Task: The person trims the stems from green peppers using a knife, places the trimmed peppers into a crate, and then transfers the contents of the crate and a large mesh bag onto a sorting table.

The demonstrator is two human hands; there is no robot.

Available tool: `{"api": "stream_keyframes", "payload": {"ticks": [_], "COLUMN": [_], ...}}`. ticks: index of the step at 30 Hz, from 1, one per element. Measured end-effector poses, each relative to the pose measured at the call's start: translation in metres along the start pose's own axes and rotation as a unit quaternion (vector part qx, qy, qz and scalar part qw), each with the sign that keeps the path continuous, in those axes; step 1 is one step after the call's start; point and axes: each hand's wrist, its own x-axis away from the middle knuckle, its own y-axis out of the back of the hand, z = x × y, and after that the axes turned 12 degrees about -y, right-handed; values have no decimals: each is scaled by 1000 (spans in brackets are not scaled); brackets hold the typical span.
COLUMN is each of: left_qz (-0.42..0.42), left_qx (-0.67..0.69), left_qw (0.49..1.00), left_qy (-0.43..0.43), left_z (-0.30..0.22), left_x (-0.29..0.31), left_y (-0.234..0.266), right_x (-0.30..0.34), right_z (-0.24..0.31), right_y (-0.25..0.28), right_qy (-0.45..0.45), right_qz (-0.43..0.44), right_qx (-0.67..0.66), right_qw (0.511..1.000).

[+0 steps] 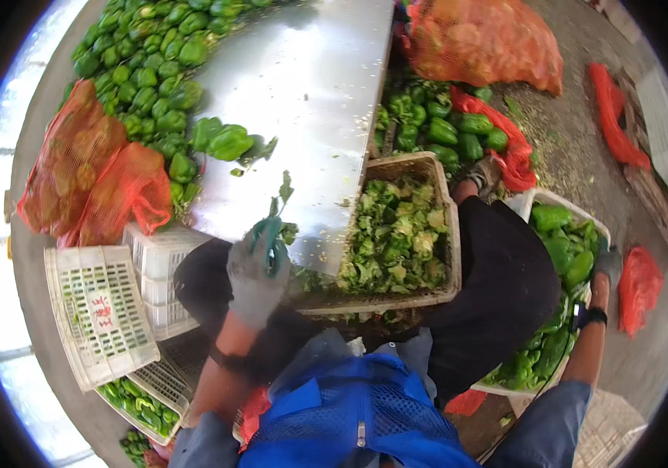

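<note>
The left hand, in a grey glove with green-coated fingers, is above the near edge of the metal table. Its fingers are bent and point away from the body. A leafy green sprig stands just beyond the fingertips, on the far side of the hand; whether the fingers grip it cannot be determined.

Two green peppers lie on the table farther out, ahead of the left hand and slightly to its left, apart from it. Loose leaf scraps lie just right of them. A large heap of peppers covers the table's far left side. Orange net sacks are located left of the heap.

The right hand, also gloved, is well apart on the far right, at the outer rim of a pale crate filled with green peppers. Its fingers are partly hidden; whether they grasp anything cannot be determined. A red net lies on the floor just outside that hand.

Between the person's legs, to the right of the left hand, is a crate of pale green trimmings.
</note>
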Motion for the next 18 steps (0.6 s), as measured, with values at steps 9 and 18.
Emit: {"api": "stream_keyframes", "payload": {"ticks": [9,18], "left_qz": [-2,202], "left_qx": [-100,-102], "left_qw": [987,971], "left_qy": [123,72], "left_z": [149,212], "left_x": [-101,-122], "left_y": [-28,-49], "right_x": [-16,288], "right_z": [-50,173], "right_y": [85,240], "right_qy": [-89,132], "right_qz": [170,283], "right_qx": [-518,-524], "right_qw": [833,792]}}
